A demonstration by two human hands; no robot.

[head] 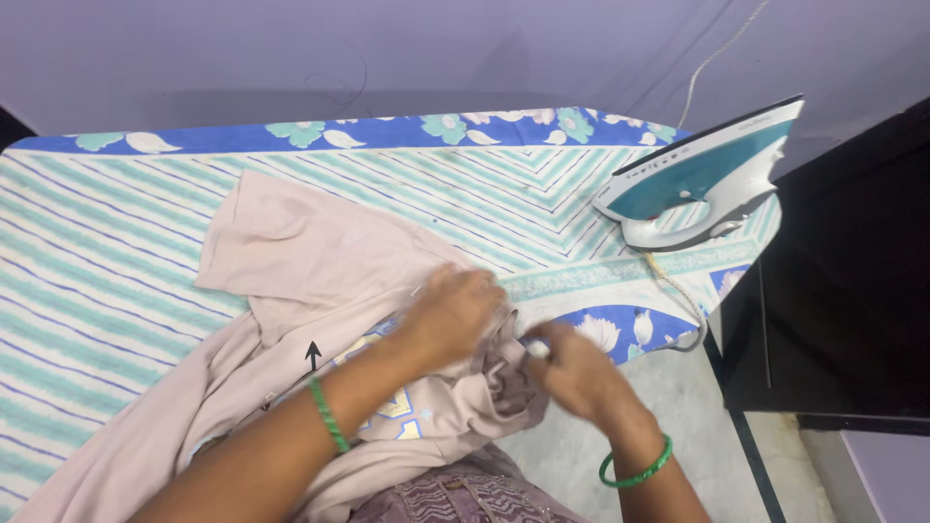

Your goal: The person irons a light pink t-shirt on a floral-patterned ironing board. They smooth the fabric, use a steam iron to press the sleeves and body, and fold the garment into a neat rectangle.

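The surface (116, 252), padded with a striped green-and-white cloth bordered in blue flowers, fills the view from nine o'clock to three o'clock. Across it, from seven o'clock up toward the centre, a pale beige garment (291, 261) is spread, one short sleeve laid flat at ten o'clock and the printed front bunched near six o'clock. A steam iron (702, 179), white and teal, is stood on its heel at two o'clock, well apart from the fabric, with its cord (673, 286) trailing down over the edge of the surface. The left hand (455, 315) is pressed palm-down on the gathered cloth at the centre, fingers curled over a fold. The right hand (572, 373), just beside it at five o'clock, is closed on the bunched edge of the garment, apparently with a pinch of thumb and fingers, though the blur hides the exact grip. Green bangles (327, 416) are worn on both wrists. For the smoothing to be done well, the fabric is best held still by the flat hand while the pinched edge is drawn taut outward, so that creases are pulled out evenly; the iron is best left upright until the cloth lies flat.
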